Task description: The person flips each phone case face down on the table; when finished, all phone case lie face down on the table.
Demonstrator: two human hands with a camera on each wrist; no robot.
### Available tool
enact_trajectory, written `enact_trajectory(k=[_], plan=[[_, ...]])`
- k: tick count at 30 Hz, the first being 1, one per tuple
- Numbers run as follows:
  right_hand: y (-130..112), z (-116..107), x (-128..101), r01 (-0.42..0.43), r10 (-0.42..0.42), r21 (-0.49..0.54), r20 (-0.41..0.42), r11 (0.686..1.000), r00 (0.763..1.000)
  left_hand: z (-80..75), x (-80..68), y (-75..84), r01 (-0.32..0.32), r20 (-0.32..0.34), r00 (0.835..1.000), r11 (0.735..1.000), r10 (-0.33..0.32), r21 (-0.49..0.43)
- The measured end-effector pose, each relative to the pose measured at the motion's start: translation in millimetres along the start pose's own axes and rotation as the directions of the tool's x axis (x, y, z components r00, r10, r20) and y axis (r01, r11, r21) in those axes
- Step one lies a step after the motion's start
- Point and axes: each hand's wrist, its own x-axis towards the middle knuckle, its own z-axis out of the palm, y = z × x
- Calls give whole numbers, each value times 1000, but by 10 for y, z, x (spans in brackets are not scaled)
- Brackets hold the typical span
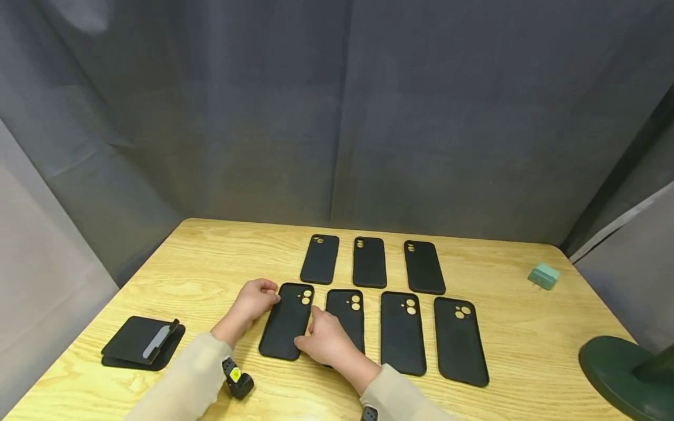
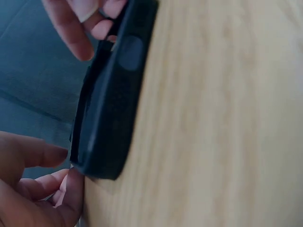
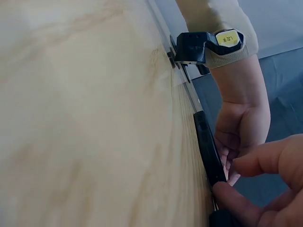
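Left hand (image 1: pixel 254 301) at left edge of black phone case (image 1: pixel 285 321), lower centre; can't tell if pinching. Right hand (image 1: pixel 327 338), thumb and finger spread, at its right edge. Other cases (image 1: pixel 402 333) rightward and above; black stand (image 1: pixel 125 342) lower left on surface (image 1: pixel 221 251).

Cream sleeves (image 1: pixel 184 377), black wrist cameras (image 1: pixel 241 387), a yellow label (image 3: pixel 228 38).
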Motion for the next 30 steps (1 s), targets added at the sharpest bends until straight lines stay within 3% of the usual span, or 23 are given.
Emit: enact_trajectory(k=[7, 17, 24, 30], plan=[[-60, 64, 60, -53, 56, -137, 18, 989, 998, 26, 4, 11, -32, -28, 999, 994, 35, 108], [-79, 81, 50, -50, 51, -77, 20, 996, 998, 30, 5, 35, -17, -15, 1000, 994, 18, 104], [-77, 84, 35, -60, 62, -50, 25, 997, 998, 5, 24, -19, 13, 22, 1000, 999, -12, -42], [-68, 88, 26, -57, 58, -31, 38, 998, 998, -64, 3, -62, 42, 76, 997, 982, -29, -182]])
